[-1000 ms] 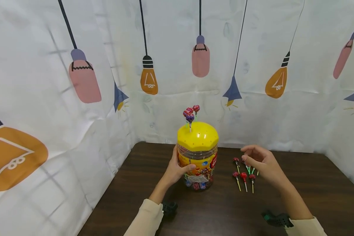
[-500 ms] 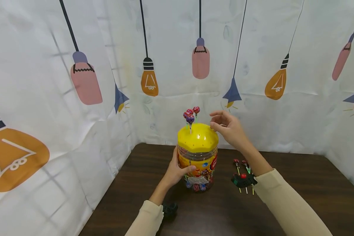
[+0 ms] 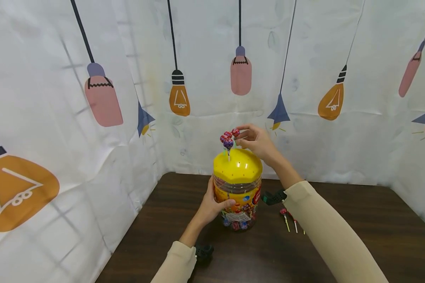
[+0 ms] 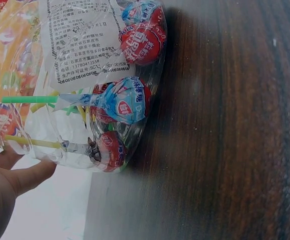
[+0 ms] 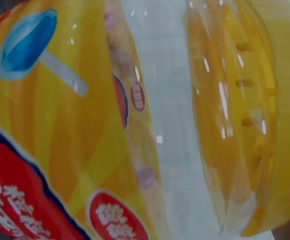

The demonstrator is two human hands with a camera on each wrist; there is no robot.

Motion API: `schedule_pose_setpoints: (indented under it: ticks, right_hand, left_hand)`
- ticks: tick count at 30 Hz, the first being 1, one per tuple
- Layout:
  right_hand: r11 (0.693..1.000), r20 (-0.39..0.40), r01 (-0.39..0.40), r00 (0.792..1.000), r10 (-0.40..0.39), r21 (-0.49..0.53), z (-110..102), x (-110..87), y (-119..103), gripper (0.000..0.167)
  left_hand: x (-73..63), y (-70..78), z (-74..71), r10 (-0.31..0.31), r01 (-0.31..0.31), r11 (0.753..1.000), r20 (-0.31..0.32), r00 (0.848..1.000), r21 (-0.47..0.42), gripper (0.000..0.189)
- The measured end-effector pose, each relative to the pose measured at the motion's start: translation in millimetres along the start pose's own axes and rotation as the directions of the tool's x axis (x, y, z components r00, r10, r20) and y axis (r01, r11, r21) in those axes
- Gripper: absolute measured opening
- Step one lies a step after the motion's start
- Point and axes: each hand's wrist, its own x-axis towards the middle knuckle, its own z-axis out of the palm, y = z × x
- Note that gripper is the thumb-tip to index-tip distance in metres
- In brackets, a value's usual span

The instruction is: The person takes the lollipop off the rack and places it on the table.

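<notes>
In the head view a clear candy jar [image 3: 237, 204] with a yellow domed lid [image 3: 238, 167] stands on the table. My left hand [image 3: 212, 202] grips its left side, thumb across the front. Several wrapped lollipops [image 3: 228, 144] stand upright in the lid, heads up. At the rearmost one, a red lollipop [image 3: 235, 132], my right hand [image 3: 255, 142] has its thumb and fingertips around the head and stick. Up close in the left wrist view, wrapped lollipops [image 4: 127, 102] show inside the jar, by my left thumb [image 4: 32, 177]. The right wrist view shows only jar and lid [image 5: 285, 125].
On the dark wooden table [image 3: 357, 220], right of the jar, lie loose lollipops [image 3: 284, 218], partly hidden by my right sleeve [image 3: 326, 220]. A white patterned curtain [image 3: 205, 78] hangs behind the table and along its left side.
My right hand has moved from over the loose lollipops, left and up past the lid, to the rearmost standing lollipop. My left hand and the jar have stayed put.
</notes>
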Motion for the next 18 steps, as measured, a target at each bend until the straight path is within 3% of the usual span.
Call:
schedule_pose_setpoints:
  ticks: [7,18]
  right_hand:
    - [1.0,-0.026,0.025,0.999,-0.025,0.0,5.2,2.9,-0.6,0.039]
    - [0.971,-0.167,0.216,0.966,-0.197,0.104,-1.7,-3.4,-8.8,0.04]
  left_hand:
    - [0.6,-2.2,0.0,0.003,-0.003,1.0,0.0,1.0,-0.005,0.101]
    - [1.6,-4.2,0.6,0.036,-0.036,0.999,0.008,0.999,-0.013,0.099]
